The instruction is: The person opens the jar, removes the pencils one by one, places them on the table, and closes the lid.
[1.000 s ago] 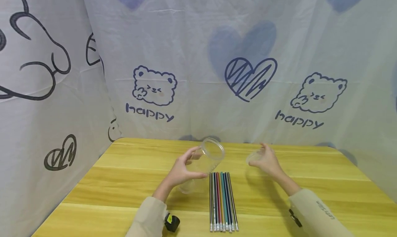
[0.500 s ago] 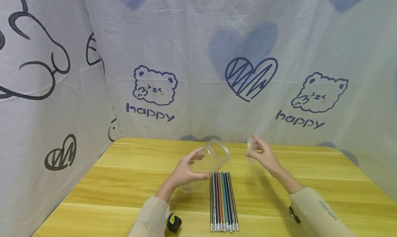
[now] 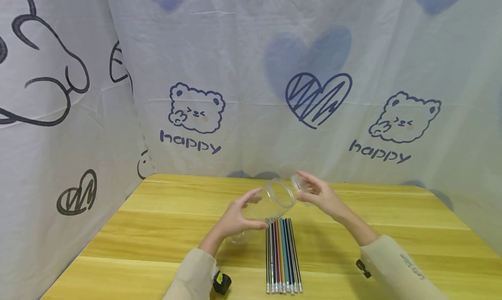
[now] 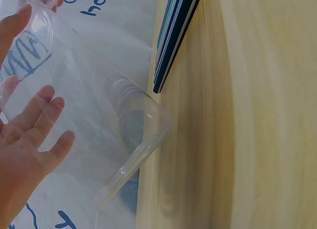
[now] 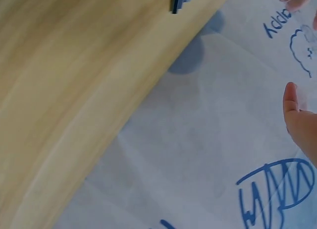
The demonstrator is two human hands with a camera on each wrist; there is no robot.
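Note:
My left hand [image 3: 235, 217] grips a clear plastic jar [image 3: 260, 208] by its side and keeps it tilted, its mouth facing up and to the right. In the left wrist view the jar [image 4: 94, 110] looks see-through, with the fingers spread along its wall. Between thumb and fingers my right hand [image 3: 323, 197] pinches a clear round lid [image 3: 299, 184], turned on edge just right of the jar's mouth. A row of pencils [image 3: 282, 256] in several colours, with silver near ends, lies below the jar. The right wrist view catches only part of the right hand [image 5: 302, 125].
All of this is over a yellow wood-grain table [image 3: 137, 230]. Behind it hangs a white cloth [image 3: 251, 117] printed with hearts and bears, and another cloth [image 3: 98, 138] closes off the left side.
The right hand has turned the lid on edge and brought it left, right up to the jar's mouth. The left hand has shifted the jar slightly right. The pencils have not moved.

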